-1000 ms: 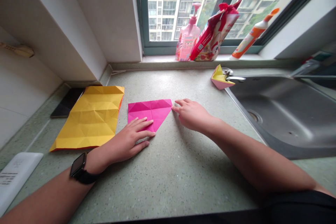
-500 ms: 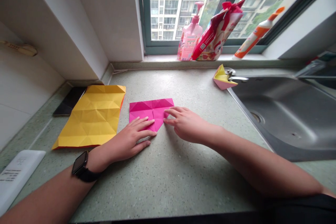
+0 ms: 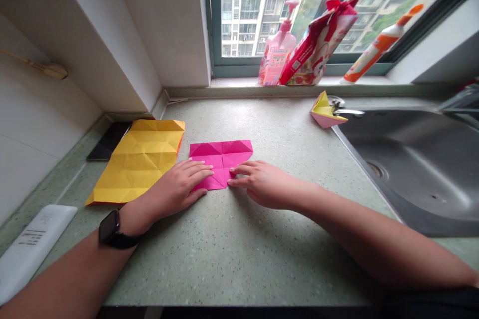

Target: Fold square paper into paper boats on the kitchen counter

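Observation:
A magenta sheet of origami paper [image 3: 223, 158] lies on the counter, with crease lines across it and its near right corner folded in at a slant. My left hand [image 3: 183, 183], wearing a black watch [image 3: 110, 227], rests palm down over the sheet's left side with fingers stretched out. Along the slanted edge at the near right, the extended fingertips of my right hand [image 3: 264, 185] touch the paper. That hand's thumb is mostly hidden beneath it. To the left of the sheet is a larger creased yellow paper [image 3: 140, 157], with orange-red showing at its edges.
A dark flat object [image 3: 108, 142] sits partly under the yellow paper. A white slab-like device [image 3: 37, 244] lies at the left. By the faucet [image 3: 350, 112] and steel sink [image 3: 407, 169] stands a folded yellow-and-pink paper piece [image 3: 326, 112]. A pump bottle [image 3: 277, 55] stands on the sill.
My left hand has slid left on the magenta paper. The right fingertips have moved along the slanted edge toward its near end. The whole view has shifted slightly.

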### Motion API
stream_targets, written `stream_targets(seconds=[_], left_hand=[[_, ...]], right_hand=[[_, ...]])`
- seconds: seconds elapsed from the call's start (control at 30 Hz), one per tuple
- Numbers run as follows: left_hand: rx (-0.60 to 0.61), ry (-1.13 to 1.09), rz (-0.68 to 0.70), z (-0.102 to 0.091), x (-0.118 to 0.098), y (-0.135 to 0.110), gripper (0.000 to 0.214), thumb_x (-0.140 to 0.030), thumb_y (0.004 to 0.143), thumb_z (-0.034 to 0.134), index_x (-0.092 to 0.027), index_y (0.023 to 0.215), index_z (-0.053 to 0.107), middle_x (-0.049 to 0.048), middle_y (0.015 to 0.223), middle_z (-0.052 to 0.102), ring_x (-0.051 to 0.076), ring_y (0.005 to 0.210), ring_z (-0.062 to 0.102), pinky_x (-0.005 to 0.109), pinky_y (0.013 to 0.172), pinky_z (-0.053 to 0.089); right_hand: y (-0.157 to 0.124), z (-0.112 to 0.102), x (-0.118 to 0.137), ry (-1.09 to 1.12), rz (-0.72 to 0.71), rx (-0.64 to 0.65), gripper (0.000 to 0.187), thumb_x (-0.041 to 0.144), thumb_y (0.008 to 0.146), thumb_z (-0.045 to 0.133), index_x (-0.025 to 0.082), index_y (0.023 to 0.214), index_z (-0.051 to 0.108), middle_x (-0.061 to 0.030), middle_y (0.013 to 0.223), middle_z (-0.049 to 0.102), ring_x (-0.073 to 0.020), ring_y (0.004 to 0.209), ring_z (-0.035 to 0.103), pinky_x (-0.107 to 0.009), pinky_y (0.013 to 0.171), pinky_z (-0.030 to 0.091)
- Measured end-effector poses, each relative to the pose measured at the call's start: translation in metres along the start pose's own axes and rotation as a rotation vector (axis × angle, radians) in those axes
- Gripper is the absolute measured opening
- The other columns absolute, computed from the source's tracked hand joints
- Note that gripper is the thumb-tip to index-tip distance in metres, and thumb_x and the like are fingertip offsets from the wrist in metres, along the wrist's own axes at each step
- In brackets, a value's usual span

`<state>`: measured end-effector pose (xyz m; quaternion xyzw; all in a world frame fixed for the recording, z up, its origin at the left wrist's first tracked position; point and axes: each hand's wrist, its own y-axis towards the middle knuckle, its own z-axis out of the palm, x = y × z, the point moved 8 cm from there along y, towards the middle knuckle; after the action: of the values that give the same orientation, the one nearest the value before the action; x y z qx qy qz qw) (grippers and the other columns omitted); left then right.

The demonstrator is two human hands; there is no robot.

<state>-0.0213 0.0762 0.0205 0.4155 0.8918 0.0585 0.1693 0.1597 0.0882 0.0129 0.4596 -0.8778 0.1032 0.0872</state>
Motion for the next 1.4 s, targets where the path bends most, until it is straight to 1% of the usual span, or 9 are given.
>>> stream_targets(seconds=[0.1, 0.27, 0.43, 0.6, 0.8, 0.87, 1.03, 1.17, 1.4], left_hand=[[-0.004, 0.003, 0.047, -0.009, 0.000, 0.000, 0.034, -0.023, 0.105, 0.059, -0.022, 0.137, 0.071, 0.0098, 0.140, 0.076, 0.028, 0.130, 0.070, 0.054, 0.123, 0.051], [0.002, -0.008, 0.072, -0.014, -0.002, 0.000, 0.039, -0.026, 0.100, 0.068, -0.022, 0.139, 0.070, 0.0112, 0.144, 0.073, 0.030, 0.134, 0.068, 0.056, 0.123, 0.051], [0.011, 0.001, 0.100, -0.012, -0.006, 0.000, 0.043, -0.010, 0.100, 0.057, -0.022, 0.138, 0.072, 0.0097, 0.143, 0.074, 0.027, 0.134, 0.067, 0.055, 0.124, 0.050], [0.030, -0.014, 0.109, -0.011, -0.005, -0.001, 0.047, -0.010, 0.098, 0.060, -0.023, 0.141, 0.070, 0.0101, 0.144, 0.072, 0.028, 0.135, 0.066, 0.055, 0.123, 0.050], [0.035, -0.011, 0.153, -0.009, -0.014, 0.001, 0.055, -0.002, 0.093, 0.053, -0.025, 0.140, 0.070, 0.0093, 0.144, 0.073, 0.029, 0.135, 0.065, 0.056, 0.120, 0.052], [0.020, -0.005, 0.159, -0.010, -0.017, 0.002, 0.051, -0.003, 0.096, 0.052, -0.023, 0.138, 0.071, 0.0103, 0.140, 0.074, 0.029, 0.133, 0.067, 0.056, 0.118, 0.053], [-0.058, 0.020, 0.101, -0.018, -0.013, 0.005, 0.038, -0.009, 0.103, 0.053, -0.022, 0.132, 0.074, 0.0104, 0.134, 0.077, 0.028, 0.126, 0.070, 0.054, 0.117, 0.055], [-0.133, 0.080, 0.022, -0.023, -0.003, 0.004, 0.021, -0.018, 0.106, 0.059, -0.021, 0.116, 0.077, 0.0089, 0.122, 0.081, 0.028, 0.113, 0.075, 0.055, 0.112, 0.056], [-0.175, -0.055, -0.093, -0.021, 0.005, 0.004, 0.015, -0.020, 0.105, 0.061, -0.019, 0.106, 0.076, 0.0084, 0.107, 0.081, 0.025, 0.100, 0.076, 0.046, 0.098, 0.061]], right_hand=[[0.000, -0.002, 0.000, 0.003, -0.015, -0.013, 0.049, 0.007, 0.098, 0.059, 0.023, 0.141, 0.077, -0.0148, 0.148, 0.072, -0.0294, 0.133, 0.068, -0.050, 0.114, 0.053], [0.001, -0.003, -0.001, 0.014, -0.047, -0.053, 0.045, 0.008, 0.099, 0.060, 0.023, 0.138, 0.079, -0.0149, 0.143, 0.075, -0.0286, 0.127, 0.071, -0.050, 0.112, 0.055], [0.001, -0.003, -0.001, 0.002, -0.072, -0.088, 0.043, 0.008, 0.099, 0.062, 0.021, 0.136, 0.080, -0.0146, 0.141, 0.076, -0.0282, 0.128, 0.072, -0.048, 0.111, 0.056], [0.001, -0.004, -0.003, 0.014, -0.079, -0.109, 0.040, 0.010, 0.100, 0.062, 0.023, 0.133, 0.081, -0.0121, 0.140, 0.077, -0.0252, 0.125, 0.073, -0.045, 0.111, 0.056], [0.001, -0.006, -0.001, 0.027, -0.092, -0.117, 0.039, 0.009, 0.100, 0.061, 0.021, 0.132, 0.081, -0.0136, 0.138, 0.078, -0.0269, 0.123, 0.074, -0.047, 0.110, 0.057], [0.001, -0.006, -0.001, 0.026, -0.091, -0.121, 0.039, 0.009, 0.100, 0.062, 0.021, 0.131, 0.081, -0.0135, 0.137, 0.078, -0.0270, 0.121, 0.075, -0.047, 0.109, 0.057], [0.001, -0.007, -0.001, 0.043, -0.088, -0.132, 0.038, 0.010, 0.100, 0.061, 0.022, 0.130, 0.082, -0.0133, 0.135, 0.079, -0.0273, 0.120, 0.075, -0.048, 0.108, 0.058], [0.001, -0.007, -0.003, 0.041, -0.086, -0.107, 0.044, 0.007, 0.096, 0.061, 0.023, 0.132, 0.081, -0.0117, 0.137, 0.079, -0.0267, 0.121, 0.074, -0.047, 0.109, 0.057], [0.000, -0.009, -0.005, 0.059, -0.068, -0.047, 0.056, 0.000, 0.083, 0.059, 0.023, 0.129, 0.081, -0.0071, 0.135, 0.080, -0.0247, 0.124, 0.071, -0.042, 0.112, 0.053]])
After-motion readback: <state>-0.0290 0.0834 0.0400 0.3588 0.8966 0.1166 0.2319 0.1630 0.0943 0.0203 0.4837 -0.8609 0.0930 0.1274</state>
